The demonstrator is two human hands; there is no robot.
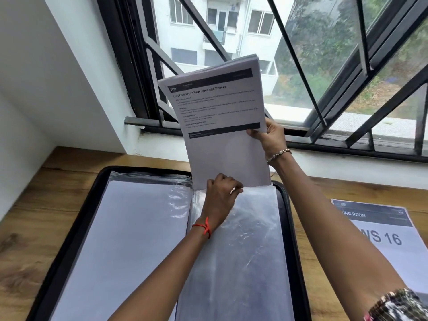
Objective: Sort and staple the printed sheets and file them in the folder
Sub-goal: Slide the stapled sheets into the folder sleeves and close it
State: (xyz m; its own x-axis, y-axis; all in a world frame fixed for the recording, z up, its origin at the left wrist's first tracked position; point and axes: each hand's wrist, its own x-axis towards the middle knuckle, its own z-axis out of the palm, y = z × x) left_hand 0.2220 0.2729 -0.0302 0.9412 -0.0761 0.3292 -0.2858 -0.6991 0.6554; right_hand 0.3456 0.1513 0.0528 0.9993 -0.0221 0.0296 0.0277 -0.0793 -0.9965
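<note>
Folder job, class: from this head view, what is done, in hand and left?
Done: the folder lies open, white sheets already in its left sleeve. In hand: the right hand grips a printed stack entering the clear sleeve, whose mouth the left hand pinches. Left: slide it down, then file the loose sheets on the table. Staples cannot be seen.

A wooden table [58, 181] with visible grain stands against a white wall [46, 66]. The wall forms a recess to the left of a window [301, 66]. The window has a black frame [125, 54] and black metal bars [382, 113], some upright and some slanted. A white sill [347, 167] lies below it. Outside, a white building [208, 24] and green plants [324, 42] are visible. Daylight enters through the glass.
</note>
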